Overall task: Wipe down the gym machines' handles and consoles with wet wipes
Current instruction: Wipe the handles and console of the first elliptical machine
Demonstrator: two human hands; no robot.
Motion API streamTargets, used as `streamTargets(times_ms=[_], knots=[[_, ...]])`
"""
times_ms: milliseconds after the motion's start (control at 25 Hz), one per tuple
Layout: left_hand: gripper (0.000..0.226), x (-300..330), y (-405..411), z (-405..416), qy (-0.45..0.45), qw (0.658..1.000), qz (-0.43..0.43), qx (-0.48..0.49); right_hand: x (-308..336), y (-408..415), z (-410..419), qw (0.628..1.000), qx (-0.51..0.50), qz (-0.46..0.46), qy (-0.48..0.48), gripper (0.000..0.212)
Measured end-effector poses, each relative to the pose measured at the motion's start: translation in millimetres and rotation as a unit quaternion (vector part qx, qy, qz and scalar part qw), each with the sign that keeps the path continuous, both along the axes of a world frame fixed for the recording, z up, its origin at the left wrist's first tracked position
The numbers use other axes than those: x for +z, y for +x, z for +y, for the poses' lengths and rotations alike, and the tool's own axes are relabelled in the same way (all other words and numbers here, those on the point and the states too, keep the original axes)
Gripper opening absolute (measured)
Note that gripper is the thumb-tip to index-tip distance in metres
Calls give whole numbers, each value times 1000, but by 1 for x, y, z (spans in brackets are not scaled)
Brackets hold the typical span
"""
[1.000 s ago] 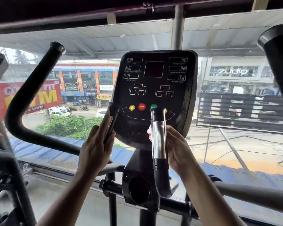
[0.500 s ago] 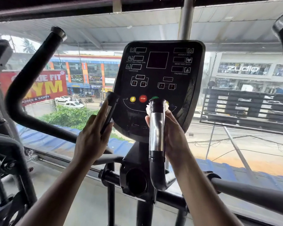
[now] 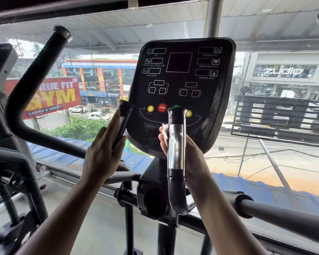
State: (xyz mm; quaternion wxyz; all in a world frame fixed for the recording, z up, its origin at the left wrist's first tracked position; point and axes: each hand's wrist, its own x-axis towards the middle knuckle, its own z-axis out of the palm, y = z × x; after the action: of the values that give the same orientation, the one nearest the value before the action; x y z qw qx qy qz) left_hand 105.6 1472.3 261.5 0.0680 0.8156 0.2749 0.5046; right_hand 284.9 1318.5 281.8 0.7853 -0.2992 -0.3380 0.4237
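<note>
White wet wipe [image 3: 164,132] sat bunched in right hand [image 3: 193,153], fingers curled round it behind right pulse grip [image 3: 175,144], against console [image 3: 180,89] lower edge. Left hand [image 3: 101,155] steadied left grip [image 3: 122,124], fingers mostly straight. Step: wiping console; next probably upward passes over buttons.
</note>
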Motion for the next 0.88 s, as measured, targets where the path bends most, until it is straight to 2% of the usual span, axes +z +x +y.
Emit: streamTargets(times_ms=[80, 240, 360, 520, 560, 640, 760, 880], knots=[[66, 0, 0, 0, 7, 1000, 1, -5, -14, 6, -11, 999, 16, -25, -14, 35], [67, 1, 0, 3, 10, 1000, 4, -8, -9, 24, -14, 1000, 10, -2, 8, 45], [68, 0, -1, 3, 16, 1000, 9, -11, 3, 10, -4, 999, 32, 1, 13, 33], [69, 3, 0, 0, 15, 1000, 11, -15, -26, 11, -25, 990, 121, -77, -10, 26], [69, 3, 0, 0, 20, 1000, 12, -16, -33, 17, -34, 990, 124, -69, -15, 26], [68, 3, 0, 0, 30, 999, 14, -16, -37, 29, -44, 995, 87, -36, -18, 16], [68, 3, 2, 3, 22, 1000, 20, 4, -25, 24, -44, 998, -5, -60, 12, 16], [68, 1, 0, -1, 24, 1000, 20, 1, -29, 8, -50, 998, 3, -55, -11, 17]])
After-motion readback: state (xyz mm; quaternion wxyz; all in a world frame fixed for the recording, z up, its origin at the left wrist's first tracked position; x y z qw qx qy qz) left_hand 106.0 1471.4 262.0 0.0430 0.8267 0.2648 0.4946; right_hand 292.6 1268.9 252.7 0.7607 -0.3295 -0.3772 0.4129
